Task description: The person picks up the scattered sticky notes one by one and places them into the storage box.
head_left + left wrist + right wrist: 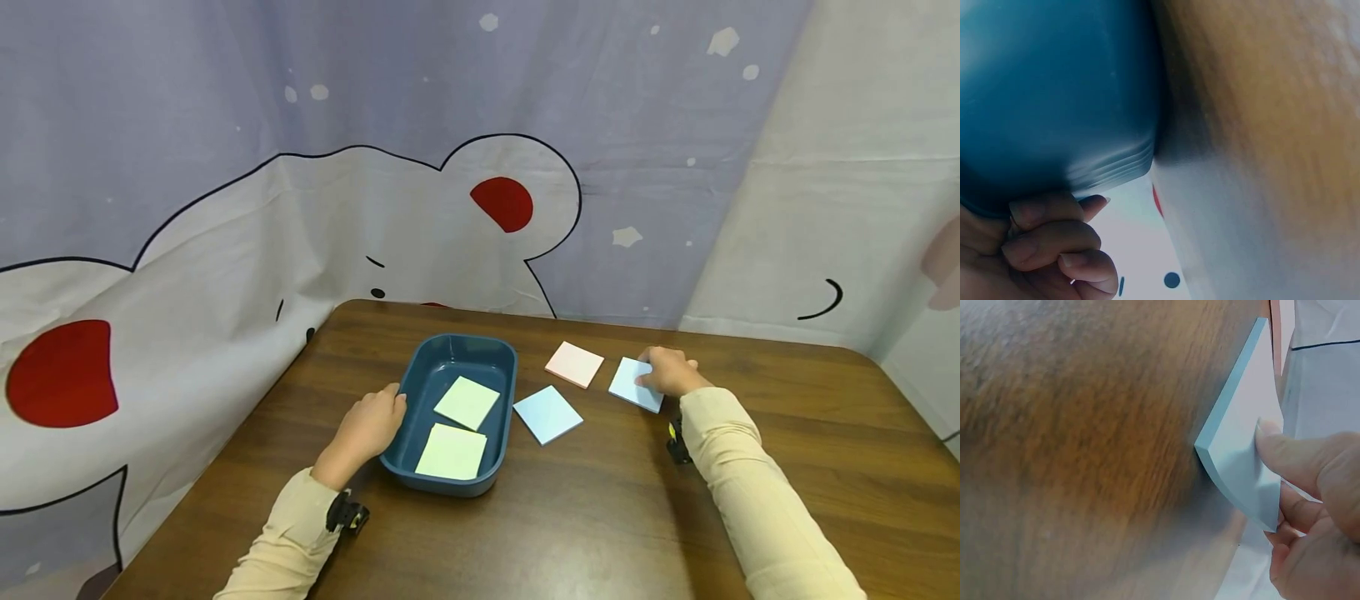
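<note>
Fingers of the right hand (670, 372) pinch the edge of a blue pad (1238, 444), already bending, right of the pink pad (574, 364) at the counter (585, 525); probably light, best held full-thickness mid-edge; left hand (369, 427) grips the blue bin (450, 485).

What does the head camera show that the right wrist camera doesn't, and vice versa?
Only the head view shows the left hand gripping the blue bin, the yellow sticky pads inside, and the loose blue sticky pad beside it.

Only the right wrist view shows the bent edge of the held blue sticky pad, with fingers behind it.

Both show the right hand, that held pad, the pink sticky pad, the wooden table and the cloth backdrop.
</note>
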Action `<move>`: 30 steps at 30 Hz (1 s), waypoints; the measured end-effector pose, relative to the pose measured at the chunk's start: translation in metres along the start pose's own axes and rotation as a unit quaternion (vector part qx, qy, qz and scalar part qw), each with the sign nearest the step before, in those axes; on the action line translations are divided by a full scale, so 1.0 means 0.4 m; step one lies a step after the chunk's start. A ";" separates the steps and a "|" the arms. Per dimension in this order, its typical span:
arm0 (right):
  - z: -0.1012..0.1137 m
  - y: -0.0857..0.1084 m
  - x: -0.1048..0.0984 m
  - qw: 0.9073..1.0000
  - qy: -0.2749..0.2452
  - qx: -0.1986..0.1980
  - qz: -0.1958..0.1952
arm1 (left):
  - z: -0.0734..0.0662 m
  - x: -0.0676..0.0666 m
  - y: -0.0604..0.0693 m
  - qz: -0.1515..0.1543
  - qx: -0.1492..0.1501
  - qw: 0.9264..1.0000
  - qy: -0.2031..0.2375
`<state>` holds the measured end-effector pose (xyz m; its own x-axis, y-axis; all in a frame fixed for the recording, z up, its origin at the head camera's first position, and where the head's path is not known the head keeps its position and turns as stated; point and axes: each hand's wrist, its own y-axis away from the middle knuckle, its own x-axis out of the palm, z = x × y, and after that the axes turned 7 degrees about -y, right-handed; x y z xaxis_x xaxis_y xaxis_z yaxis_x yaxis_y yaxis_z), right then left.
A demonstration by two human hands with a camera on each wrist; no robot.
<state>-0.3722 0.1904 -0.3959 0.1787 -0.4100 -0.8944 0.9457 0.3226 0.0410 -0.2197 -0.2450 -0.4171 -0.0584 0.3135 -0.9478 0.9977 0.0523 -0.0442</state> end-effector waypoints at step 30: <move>0.140 0.029 -0.103 0.992 -0.127 -0.006 0.002 | 0.000 0.001 -0.002 -0.001 0.000 1.000 -0.001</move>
<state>-0.3535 0.1633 -0.3338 0.2458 -0.6098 -0.7535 0.9420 0.3335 0.0374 -0.2206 -0.2448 -0.4173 -0.0600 0.3107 -0.9486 0.9975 0.0536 -0.0455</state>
